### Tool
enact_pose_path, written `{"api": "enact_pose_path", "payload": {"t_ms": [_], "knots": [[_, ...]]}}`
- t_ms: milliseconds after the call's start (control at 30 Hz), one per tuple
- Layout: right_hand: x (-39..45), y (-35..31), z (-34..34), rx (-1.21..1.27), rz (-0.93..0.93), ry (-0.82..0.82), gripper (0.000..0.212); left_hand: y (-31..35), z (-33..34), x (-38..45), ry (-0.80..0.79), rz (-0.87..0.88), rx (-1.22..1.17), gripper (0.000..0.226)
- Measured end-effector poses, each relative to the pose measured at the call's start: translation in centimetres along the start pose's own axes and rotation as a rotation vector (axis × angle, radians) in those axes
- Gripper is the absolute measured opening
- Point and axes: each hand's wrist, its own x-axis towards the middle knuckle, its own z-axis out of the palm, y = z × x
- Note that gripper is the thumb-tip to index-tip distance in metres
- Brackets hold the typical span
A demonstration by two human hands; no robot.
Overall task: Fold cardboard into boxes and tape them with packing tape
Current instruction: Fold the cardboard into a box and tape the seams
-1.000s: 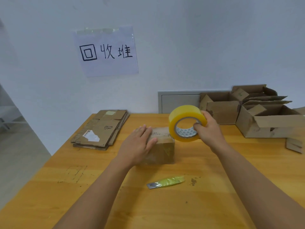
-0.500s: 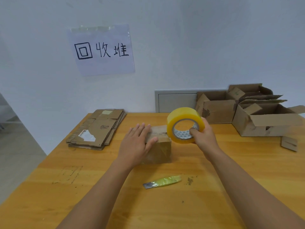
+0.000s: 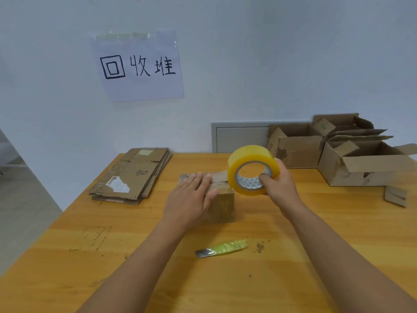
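Your left hand [image 3: 191,197] lies flat, fingers straight, on the top of the small cardboard box [image 3: 222,205] at the middle of the tabletop [image 3: 316,245], pressing its flaps down, while your right hand [image 3: 278,185] grips the yellow roll of packing tape [image 3: 251,169], thumb hooked through the core, just above the box's right end. Whether a strip already runs from the roll to the box cannot be told from here; the near face of the box looks glossy, as if taped. To do this step well, keep the flat palm bearing on the seam so the flaps stay butted, draw the roll low and straight along the join, and rub the strip down before cutting. The green-handled knife [image 3: 222,248] lies on the tabletop near you, in front of the box, within reach for the cut. A stack of flattened cardboard [image 3: 133,177] waits at the far left, and several opened boxes [image 3: 361,164] crowd the far right, under a handwritten paper sign [image 3: 137,66] taped to the wall.
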Motion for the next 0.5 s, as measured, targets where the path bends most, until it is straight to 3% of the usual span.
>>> {"api": "enact_pose_path", "payload": {"t_ms": [333,500], "knots": [[0.3,0.1,-0.1,0.003,0.01,-0.003,0.044,3.0,-1.1,0.4,-0.094,-0.038,0.088,0.093],[0.4,0.6,-0.2,0.066,0.053,-0.016,0.053,3.3,-0.2,0.3,-0.056,-0.069,0.078,0.094]]}}
